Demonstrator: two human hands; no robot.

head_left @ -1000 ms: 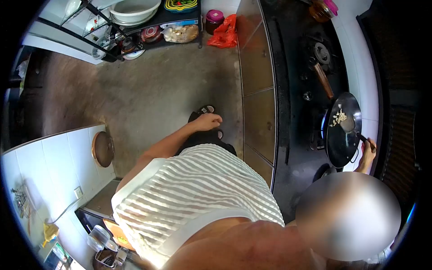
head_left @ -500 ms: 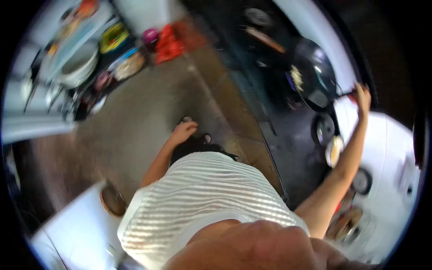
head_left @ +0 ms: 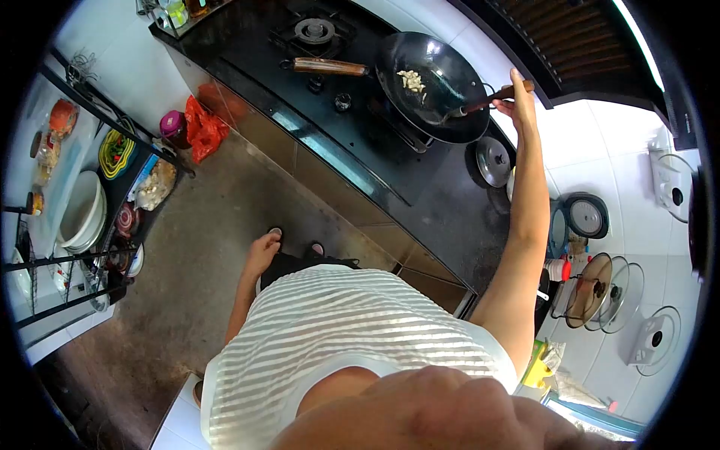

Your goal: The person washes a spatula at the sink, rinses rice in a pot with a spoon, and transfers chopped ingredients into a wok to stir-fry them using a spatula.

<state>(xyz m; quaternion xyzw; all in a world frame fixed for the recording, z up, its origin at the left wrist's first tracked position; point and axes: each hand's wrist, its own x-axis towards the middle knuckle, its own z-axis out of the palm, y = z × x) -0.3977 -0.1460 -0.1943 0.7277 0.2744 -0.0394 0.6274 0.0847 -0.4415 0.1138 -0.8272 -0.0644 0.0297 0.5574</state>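
A black wok rests on the stove, its long wooden handle pointing left. Pale chopped pieces lie together on its inner side. My right hand is stretched out over the wok's right rim, closed around the wooden handle of a spatula. The spatula's head reaches down into the wok, near its lower side. My left hand hangs low beside my body, fingers loosely curled, and nothing shows in it.
Left of the wok is a gas burner on the black counter. A pot lid lies right of the wok. More lids hang on the tiled wall. A shelf with bowls and a red bag stand left.
My view has turned, so the stove and wok now appear further left. The right hand stays over the wok's edge with the spatula. The left hand still hangs at my side.
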